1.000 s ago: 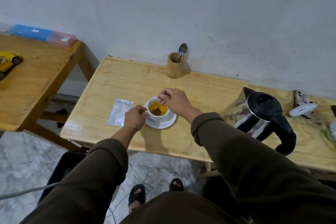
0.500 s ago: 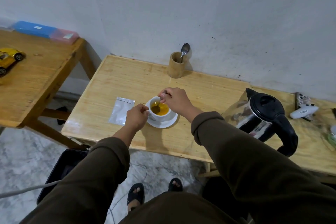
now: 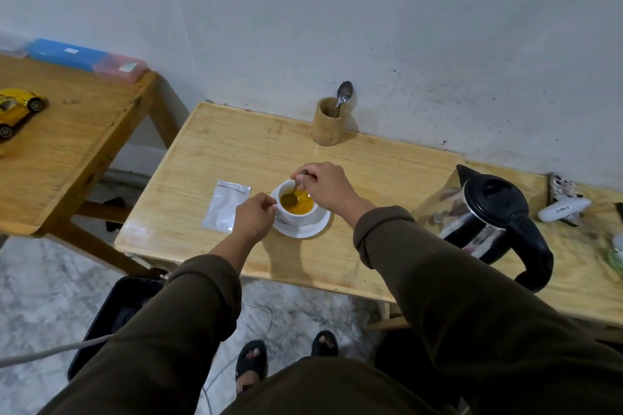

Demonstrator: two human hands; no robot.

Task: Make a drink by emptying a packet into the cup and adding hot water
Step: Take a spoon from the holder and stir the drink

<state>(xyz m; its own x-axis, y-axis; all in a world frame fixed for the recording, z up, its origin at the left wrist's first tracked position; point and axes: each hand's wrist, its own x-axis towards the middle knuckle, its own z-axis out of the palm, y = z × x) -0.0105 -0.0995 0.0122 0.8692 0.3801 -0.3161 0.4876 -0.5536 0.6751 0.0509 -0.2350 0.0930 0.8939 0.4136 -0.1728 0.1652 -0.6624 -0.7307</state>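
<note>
A white cup (image 3: 301,216) full of orange-yellow liquid stands on a white saucer (image 3: 310,228) in the middle of the light wooden table (image 3: 344,172). My right hand (image 3: 325,185) pinches the handle of a spoon (image 3: 291,197) whose bowl dips into the liquid on the cup's left side. My left hand (image 3: 253,216) grips the cup at its left edge, where the handle is hidden. A flat silver packet (image 3: 226,205) lies on the table just left of my left hand. The steel kettle (image 3: 488,222) with black lid and handle stands to the right.
A bamboo holder (image 3: 326,126) with a second spoon (image 3: 344,95) sits by the wall. A white toy plane (image 3: 563,209) lies right of the kettle. The left table holds a yellow toy car (image 3: 17,109) and a blue box (image 3: 64,54). A black bin (image 3: 111,317) stands below.
The spoon's bowl has shifted inside the cup toward its left side as my right hand moves slightly. My left hand stays on the cup.
</note>
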